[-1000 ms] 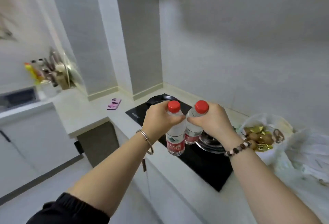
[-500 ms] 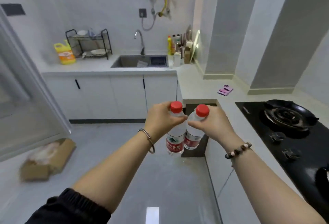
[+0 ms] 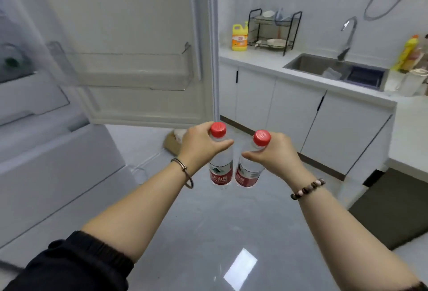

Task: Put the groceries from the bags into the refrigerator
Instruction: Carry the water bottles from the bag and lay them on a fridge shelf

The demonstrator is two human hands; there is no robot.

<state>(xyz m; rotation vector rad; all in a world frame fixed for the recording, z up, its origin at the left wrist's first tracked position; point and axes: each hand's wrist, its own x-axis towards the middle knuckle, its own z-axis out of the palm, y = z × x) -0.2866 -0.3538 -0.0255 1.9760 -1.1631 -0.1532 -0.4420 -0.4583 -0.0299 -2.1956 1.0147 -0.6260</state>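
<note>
Left hand (image 3: 199, 146) clenches left bottle (image 3: 221, 168) at the neck, and right hand (image 3: 275, 154) clenches right bottle (image 3: 249, 172). Both hang below the open refrigerator door (image 3: 139, 24), apart from its lower edge.

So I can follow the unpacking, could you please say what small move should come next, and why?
The left hand grips one clear red-capped water bottle, the right hand a second such bottle, both below the clear plastic door shelf of the open white refrigerator door; so probably raise them forward-left onto that shelf.
</note>
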